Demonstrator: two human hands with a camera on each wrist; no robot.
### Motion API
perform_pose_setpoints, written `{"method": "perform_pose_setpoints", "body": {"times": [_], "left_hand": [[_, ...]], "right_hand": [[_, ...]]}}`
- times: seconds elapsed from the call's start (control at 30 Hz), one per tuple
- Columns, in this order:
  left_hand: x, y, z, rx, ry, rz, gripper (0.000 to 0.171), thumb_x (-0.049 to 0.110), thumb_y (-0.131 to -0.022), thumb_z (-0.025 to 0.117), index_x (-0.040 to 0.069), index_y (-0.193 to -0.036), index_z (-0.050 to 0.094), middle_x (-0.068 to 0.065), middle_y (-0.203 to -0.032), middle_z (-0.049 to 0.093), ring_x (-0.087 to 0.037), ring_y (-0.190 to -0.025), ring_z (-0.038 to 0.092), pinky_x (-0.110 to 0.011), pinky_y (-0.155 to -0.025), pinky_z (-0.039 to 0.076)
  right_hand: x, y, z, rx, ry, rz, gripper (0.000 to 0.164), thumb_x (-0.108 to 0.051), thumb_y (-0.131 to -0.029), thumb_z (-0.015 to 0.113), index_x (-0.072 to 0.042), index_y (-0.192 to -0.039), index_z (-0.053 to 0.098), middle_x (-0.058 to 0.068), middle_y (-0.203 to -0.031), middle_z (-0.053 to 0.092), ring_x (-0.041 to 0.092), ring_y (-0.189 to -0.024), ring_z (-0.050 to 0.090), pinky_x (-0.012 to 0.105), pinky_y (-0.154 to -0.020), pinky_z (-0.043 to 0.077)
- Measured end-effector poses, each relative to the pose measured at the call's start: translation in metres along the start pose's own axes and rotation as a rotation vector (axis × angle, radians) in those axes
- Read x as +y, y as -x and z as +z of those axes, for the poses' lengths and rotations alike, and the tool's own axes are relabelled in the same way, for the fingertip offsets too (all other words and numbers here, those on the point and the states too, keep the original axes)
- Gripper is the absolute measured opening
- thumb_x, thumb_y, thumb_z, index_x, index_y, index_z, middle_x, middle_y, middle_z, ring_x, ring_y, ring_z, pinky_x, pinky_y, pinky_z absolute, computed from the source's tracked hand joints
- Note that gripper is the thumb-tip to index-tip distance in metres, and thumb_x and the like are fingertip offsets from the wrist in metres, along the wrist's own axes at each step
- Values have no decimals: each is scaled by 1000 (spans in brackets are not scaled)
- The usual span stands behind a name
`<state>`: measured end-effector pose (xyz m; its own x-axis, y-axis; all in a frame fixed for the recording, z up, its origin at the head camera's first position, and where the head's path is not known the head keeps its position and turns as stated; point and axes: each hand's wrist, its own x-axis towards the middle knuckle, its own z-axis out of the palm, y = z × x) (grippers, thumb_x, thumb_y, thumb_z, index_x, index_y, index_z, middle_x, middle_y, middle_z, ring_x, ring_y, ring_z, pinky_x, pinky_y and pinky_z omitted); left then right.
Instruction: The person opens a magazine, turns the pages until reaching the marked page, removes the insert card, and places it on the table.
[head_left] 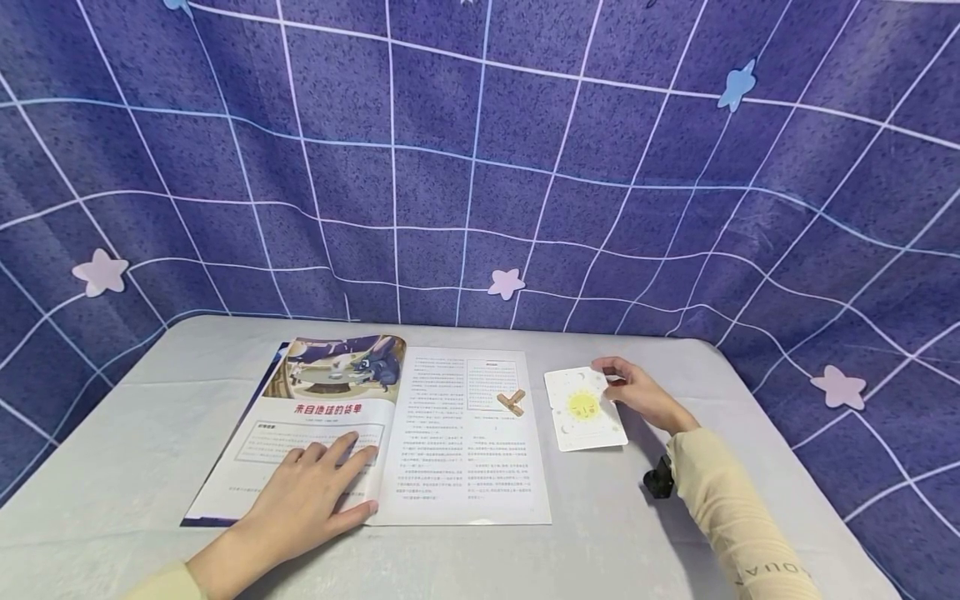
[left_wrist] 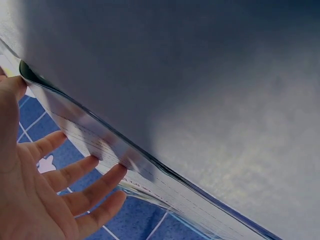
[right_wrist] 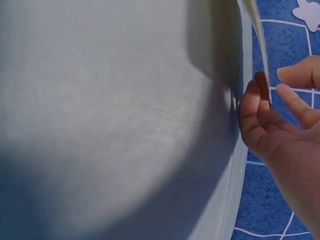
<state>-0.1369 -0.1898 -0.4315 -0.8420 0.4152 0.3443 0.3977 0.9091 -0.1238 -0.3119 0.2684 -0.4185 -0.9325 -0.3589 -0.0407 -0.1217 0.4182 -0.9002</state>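
An open magazine (head_left: 465, 433) lies on the table, with an illustration and a red Chinese title on its left page. My left hand (head_left: 307, 492) rests on that page, fingers spread and thumb near the centre fold; the left wrist view shows the fingertips (left_wrist: 122, 170) against the paper. To the magazine's right is a white card (head_left: 583, 429) printed with a smiling yellow sun. My right hand (head_left: 637, 396) pinches its upper right edge. In the right wrist view the card (right_wrist: 261, 45) appears edge-on as a thin strip, with curled fingers (right_wrist: 252, 117) at its lower end.
A pale cloth covers the table (head_left: 615, 525). Behind it hangs a purple-blue curtain (head_left: 435, 183) with a line grid and star shapes. A small black device (head_left: 660, 477) sits at the right wrist, beside the beige sleeve (head_left: 727, 508).
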Motion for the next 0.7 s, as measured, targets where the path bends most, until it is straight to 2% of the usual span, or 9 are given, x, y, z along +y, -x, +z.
{"method": "perform_pose_setpoints", "body": {"times": [0.2, 0.37, 0.53, 0.7], "left_hand": [[0, 0, 0, 5, -1, 2, 65, 66, -75, 55, 22, -123, 55, -11, -121, 56, -30, -90, 59, -49, -73, 45], [0, -1, -1, 1, 3, 0, 65, 66, -75, 55, 22, -123, 55, -11, -122, 56, -31, -90, 59, -49, -73, 46], [-1, -1, -1, -3, 7, 4, 65, 66, -75, 54, 22, -124, 55, -10, -121, 56, -31, -90, 59, -49, -73, 46], [-2, -1, -2, -8, 8, 16, 64, 65, -75, 55, 23, -124, 54, -10, -121, 56, -31, -90, 59, -49, -72, 46]], "right_hand": [[4, -1, -1, -12, -19, 16, 57, 4, -77, 51, 11, -130, 33, 28, -127, 40, 27, -106, 46, 20, -76, 45], [5, 0, -1, -24, -49, 32, 57, 5, -78, 51, 12, -131, 31, 30, -129, 38, 34, -113, 45, 18, -79, 44], [1, 3, -2, -20, -33, 27, 57, 5, -81, 52, 12, -132, 29, 30, -133, 35, 40, -119, 39, 15, -83, 41], [0, 7, -4, -12, 8, 32, 56, 2, -83, 53, 10, -133, 30, 29, -135, 35, 41, -122, 39, 25, -93, 40]]}}
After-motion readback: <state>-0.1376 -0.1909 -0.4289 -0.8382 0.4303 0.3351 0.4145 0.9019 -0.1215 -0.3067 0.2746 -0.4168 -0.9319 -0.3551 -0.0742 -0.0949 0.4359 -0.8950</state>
